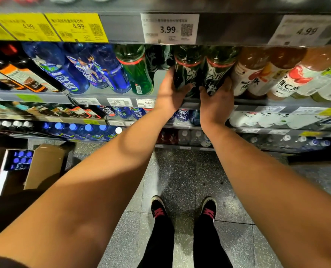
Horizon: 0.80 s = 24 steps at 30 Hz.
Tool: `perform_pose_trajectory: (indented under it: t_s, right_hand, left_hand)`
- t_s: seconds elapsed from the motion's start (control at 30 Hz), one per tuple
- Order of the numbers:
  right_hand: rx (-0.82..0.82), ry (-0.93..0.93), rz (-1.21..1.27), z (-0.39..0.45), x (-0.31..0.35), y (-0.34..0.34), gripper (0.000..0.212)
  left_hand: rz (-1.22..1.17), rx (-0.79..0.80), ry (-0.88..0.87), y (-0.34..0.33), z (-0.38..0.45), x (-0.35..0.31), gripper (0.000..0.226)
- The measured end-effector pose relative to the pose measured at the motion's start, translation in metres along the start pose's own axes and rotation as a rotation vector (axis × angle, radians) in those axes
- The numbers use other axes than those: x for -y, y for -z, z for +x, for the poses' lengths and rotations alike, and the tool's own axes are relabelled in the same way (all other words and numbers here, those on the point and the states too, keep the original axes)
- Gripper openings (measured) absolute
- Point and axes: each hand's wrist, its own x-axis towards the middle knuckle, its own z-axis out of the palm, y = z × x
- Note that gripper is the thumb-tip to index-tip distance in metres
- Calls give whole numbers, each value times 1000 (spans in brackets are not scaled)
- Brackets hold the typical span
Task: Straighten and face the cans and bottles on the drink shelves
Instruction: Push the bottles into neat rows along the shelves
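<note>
Gripping two dark green bottles side by side at the shelf's [122, 93] front edge, the left hand [172, 93] wraps the left bottle [187, 70] and the right hand [217, 99] the right bottle [218, 68], both standing upright just beyond the palms.

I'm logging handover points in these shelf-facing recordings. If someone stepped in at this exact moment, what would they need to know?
Left hand: grips the left of two dark green bottles at the shelf front.
Right hand: grips the right dark green bottle beside it.
Both bottles stand side by side at the shelf edge, labels facing out.
Done, as it looks: the blue bottles to the left and the tea bottles to the right sit in rows at the front.
Left: settle this pair, then the lone bright green bottle, whose barcode faces out, and the gap behind it. Lower shelves not judged.
</note>
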Motion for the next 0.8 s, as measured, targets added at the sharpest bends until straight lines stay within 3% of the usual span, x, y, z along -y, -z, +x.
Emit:
perform_pose_trajectory:
  t_s: [0.1, 0.23, 0.4, 0.6, 0.8]
  right_hand:
    - [-46, 6, 66, -12, 1, 5, 68]
    - [-100, 91, 198, -41, 9, 5, 45]
    - [87, 229, 329, -74, 47, -21, 38]
    - [303, 151, 290, -70, 92, -67, 58]
    - [384, 65, 280, -55, 111, -99, 76]
  left_hand:
    - [-24, -52, -37, 9, -14, 1, 49]
    - [84, -401, -137, 45, -33, 14, 31]
    - [186, -668, -162, 102, -39, 17, 36]
    - [222, -633, -73, 139, -10, 16, 63]
    - [230, -576, -36, 152, 15, 16, 78]
